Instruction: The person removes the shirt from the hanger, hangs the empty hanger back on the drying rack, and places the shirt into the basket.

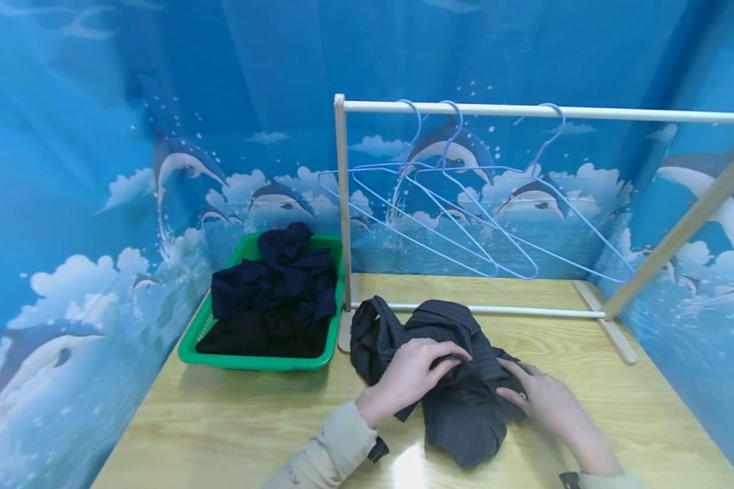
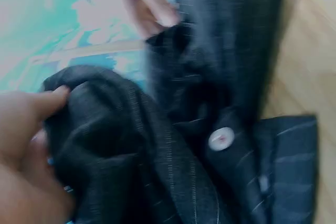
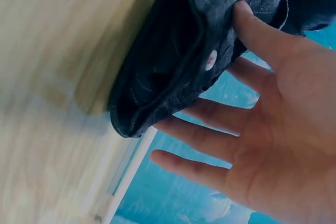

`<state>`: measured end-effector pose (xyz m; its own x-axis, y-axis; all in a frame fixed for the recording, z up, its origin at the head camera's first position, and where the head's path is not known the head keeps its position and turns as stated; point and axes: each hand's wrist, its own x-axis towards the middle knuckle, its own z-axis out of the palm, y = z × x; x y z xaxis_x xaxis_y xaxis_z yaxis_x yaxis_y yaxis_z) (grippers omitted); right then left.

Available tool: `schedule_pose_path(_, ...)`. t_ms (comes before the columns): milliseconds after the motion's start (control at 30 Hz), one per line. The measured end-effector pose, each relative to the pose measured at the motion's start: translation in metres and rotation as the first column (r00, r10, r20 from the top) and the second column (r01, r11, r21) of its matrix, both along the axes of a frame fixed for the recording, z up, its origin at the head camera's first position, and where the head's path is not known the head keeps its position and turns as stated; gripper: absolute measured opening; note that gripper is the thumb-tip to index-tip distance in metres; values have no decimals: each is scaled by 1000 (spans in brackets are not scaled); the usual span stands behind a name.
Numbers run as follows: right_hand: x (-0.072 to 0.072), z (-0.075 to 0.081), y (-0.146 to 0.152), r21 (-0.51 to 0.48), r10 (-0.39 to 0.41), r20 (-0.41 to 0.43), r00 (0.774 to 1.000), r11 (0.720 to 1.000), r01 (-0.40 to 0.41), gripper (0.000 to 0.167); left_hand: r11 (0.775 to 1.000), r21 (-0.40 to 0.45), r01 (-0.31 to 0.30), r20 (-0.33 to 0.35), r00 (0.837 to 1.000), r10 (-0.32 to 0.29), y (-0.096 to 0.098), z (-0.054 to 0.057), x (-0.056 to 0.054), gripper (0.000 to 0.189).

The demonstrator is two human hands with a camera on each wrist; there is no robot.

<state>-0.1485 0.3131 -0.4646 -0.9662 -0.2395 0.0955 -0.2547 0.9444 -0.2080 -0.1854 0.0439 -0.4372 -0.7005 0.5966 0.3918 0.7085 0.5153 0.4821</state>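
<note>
A dark pinstriped shirt point(image 1: 465, 414) lies bunched on the table in front of the rack. White buttons point(image 2: 221, 139) show on it in the left wrist view. My left hand point(image 1: 412, 373) pinches a fold near the middle of the shirt, thumb against the cloth. At the shirt's right side, my right hand point(image 1: 547, 401) holds an edge. In the right wrist view its thumb point(image 3: 257, 30) lies on the near face of the cloth and other fingers reach behind it, the lower ones spread fairly straight. The shirt's folds hide parts of the fingertips.
A green basket point(image 1: 253, 361) with dark clothes point(image 1: 281, 278) stands at the left, beside the rack's post. Several light-blue hangers point(image 1: 514, 238) hang from the white rail point(image 1: 624, 113) behind the shirt. A lower bar point(image 1: 526, 311) crosses close behind it. Dolphin-printed curtains surround the wooden table point(image 1: 232, 428).
</note>
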Motion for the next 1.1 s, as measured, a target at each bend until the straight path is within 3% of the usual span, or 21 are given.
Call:
schedule_pose_path(67,1,-2,-5,-4,13,-5,1000,1000,-13,58,988,-148,36,-33,999,-42,2,-10,2,23)
schedule_pose_path(167,0,-3,-11,14,40,-22,999,999,-40,58,947,-305,99,-58,991,-122,2,-22,3,26)
schedule_pose_path(233,0,-5,-15,31,54,-41,998,998,-53,57,932,-332,143,-34,986,-163,0,-24,2,29)
schedule_pose_path(300,0,-6,-18,41,70,-56,996,997,-68,56,941,-298,164,-11,984,-175,-5,-20,-1,33)
schedule_pose_path(400,0,-7,-22,39,81,-73,994,996,-78,56,978,-189,86,-16,996,-91,-15,-6,-8,35)
schedule_pose_path(500,0,-7,-24,38,93,-90,992,995,-90,55,992,-68,-107,-77,992,101,-28,4,-19,27)
schedule_pose_path(567,0,-7,-24,40,98,-103,990,995,-94,55,972,-19,-234,-102,968,231,-36,7,-27,26)
schedule_pose_path(633,0,-7,-23,38,103,-113,988,994,-99,55,940,-13,-341,-124,933,337,-43,5,-34,30)
schedule_pose_path(733,-1,-7,-23,37,105,-117,988,994,-102,54,896,-32,-444,-115,892,438,-49,-3,-41,43)
schedule_pose_path(833,-1,-7,-24,33,105,-114,988,994,-102,55,861,-31,-507,-73,861,504,-52,-13,-44,54)
schedule_pose_path(1000,0,-8,-24,-1,95,-130,987,995,-96,71,807,-63,-588,68,804,591,-55,-29,-51,75)
schedule_pose_path(1100,-1,-9,-23,-13,96,-156,983,995,-100,79,789,-101,-606,145,776,614,-57,-35,-55,83)
